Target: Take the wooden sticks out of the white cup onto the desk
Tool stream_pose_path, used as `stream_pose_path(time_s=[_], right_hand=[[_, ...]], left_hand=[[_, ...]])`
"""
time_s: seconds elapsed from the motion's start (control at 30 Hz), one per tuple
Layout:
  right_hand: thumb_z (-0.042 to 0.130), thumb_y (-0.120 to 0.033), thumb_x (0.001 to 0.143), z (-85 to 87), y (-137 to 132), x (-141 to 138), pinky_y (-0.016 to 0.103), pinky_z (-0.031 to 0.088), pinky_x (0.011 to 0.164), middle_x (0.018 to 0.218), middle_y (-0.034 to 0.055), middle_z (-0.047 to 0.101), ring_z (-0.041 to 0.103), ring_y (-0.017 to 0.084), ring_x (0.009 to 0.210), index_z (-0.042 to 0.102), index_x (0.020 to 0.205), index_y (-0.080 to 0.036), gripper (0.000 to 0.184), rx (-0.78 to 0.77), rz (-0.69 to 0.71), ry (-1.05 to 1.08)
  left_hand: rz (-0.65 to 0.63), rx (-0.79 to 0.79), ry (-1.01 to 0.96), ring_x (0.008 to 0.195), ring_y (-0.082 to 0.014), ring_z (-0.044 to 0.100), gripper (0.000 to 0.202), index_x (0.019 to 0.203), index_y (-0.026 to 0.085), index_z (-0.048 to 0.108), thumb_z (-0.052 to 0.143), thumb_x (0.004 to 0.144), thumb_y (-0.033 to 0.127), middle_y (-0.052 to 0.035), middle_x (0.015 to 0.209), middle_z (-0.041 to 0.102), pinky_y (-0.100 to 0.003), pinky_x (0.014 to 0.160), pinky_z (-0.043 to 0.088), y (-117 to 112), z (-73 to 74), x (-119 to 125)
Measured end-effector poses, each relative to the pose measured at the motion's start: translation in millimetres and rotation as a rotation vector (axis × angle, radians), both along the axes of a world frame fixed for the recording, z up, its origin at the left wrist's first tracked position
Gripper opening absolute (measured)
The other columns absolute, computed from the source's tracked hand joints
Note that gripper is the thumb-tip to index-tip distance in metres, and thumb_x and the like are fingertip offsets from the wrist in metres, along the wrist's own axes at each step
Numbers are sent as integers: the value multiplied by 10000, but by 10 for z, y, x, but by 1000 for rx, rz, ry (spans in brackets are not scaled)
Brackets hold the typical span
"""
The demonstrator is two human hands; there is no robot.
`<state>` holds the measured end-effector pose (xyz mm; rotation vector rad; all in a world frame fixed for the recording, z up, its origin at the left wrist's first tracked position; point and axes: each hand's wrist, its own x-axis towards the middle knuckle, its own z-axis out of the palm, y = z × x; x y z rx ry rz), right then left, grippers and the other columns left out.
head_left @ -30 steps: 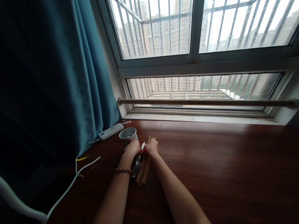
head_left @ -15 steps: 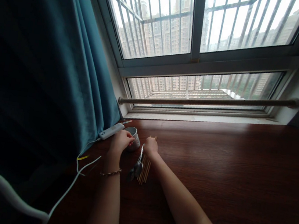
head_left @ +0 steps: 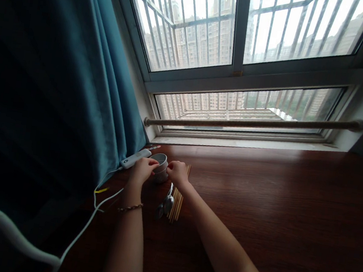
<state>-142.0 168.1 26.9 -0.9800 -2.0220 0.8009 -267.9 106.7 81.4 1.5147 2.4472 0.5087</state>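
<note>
A light grey cup [head_left: 161,177] stands upright on the dark wooden tabletop between my two hands. From the left, my left hand [head_left: 143,170] has closed its fingers at the cup's rim. My right hand [head_left: 178,173] pinches the cup's opposite side near the top. Just below my right hand, a bundle of wooden chopsticks [head_left: 176,206] lies side by side on the table. Left of them are metal spoons [head_left: 168,204] with their bowls towards me; one bowl sits in dark shadow. My right hand and wrist cover part of the chopsticks' far ends.
A white power strip [head_left: 135,158] lies behind my left hand, its white cable [head_left: 86,221] running towards me. Blue curtains [head_left: 105,98] hang at the left. A window with a horizontal rail [head_left: 250,124] borders the table's [head_left: 276,203] far edge.
My right hand has moved left and slightly up, from the spoons and chopsticks to the cup's side. The left hand has shifted slightly left along the rim.
</note>
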Motion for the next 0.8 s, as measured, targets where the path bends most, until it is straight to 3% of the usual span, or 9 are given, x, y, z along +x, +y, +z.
stream_pose_path(time_s=[0.23, 0.4, 0.53, 0.63, 0.7, 0.8], right_hand=[[511, -162, 707, -36, 4, -17, 193, 383, 582, 700, 48, 659, 586, 128, 646, 673, 694, -152, 163, -5, 33, 78], [520, -150, 737, -38, -1, -19, 192, 396, 591, 691, 39, 649, 578, 125, 639, 660, 695, -145, 146, -16, 62, 157], [537, -261, 817, 47, -19, -13, 171, 416, 663, 810, 22, 646, 576, 103, 713, 637, 943, -158, 191, 10, 106, 273], [612, -330, 781, 189, -67, 6, 158, 415, 713, 872, 9, 619, 552, 88, 728, 570, 1117, -180, 370, 84, 155, 389], [640, -362, 752, 308, -124, 33, 164, 415, 700, 841, 9, 599, 529, 87, 696, 593, 1097, -178, 393, 146, 211, 457], [651, -384, 732, 484, -236, 90, 156, 400, 634, 744, -4, 585, 510, 80, 652, 660, 922, -155, 299, 149, 331, 486]], left_hand=[[28, 71, 31, 794, -150, 606, 240, 1010, 110, 570, 507, 897, 313, -53, 943, 606, -316, 703, 520, -25, -8, -7], [86, 252, 102, 746, -138, 606, 251, 975, 104, 579, 506, 896, 331, -41, 884, 613, -306, 683, 516, -55, 66, 36], [133, 499, 184, 680, -134, 597, 251, 966, 126, 608, 493, 897, 338, -22, 783, 622, -284, 667, 488, -131, 269, 139], [120, 692, 229, 713, -149, 607, 253, 975, 165, 640, 482, 889, 342, -28, 823, 650, -237, 680, 455, -270, 478, 256], [92, 783, 243, 783, -153, 610, 258, 976, 181, 649, 489, 876, 358, -27, 903, 660, -218, 722, 445, -393, 610, 345], [52, 834, 244, 852, -152, 601, 247, 959, 208, 659, 489, 868, 362, -13, 966, 657, -206, 770, 434, -555, 745, 448]])
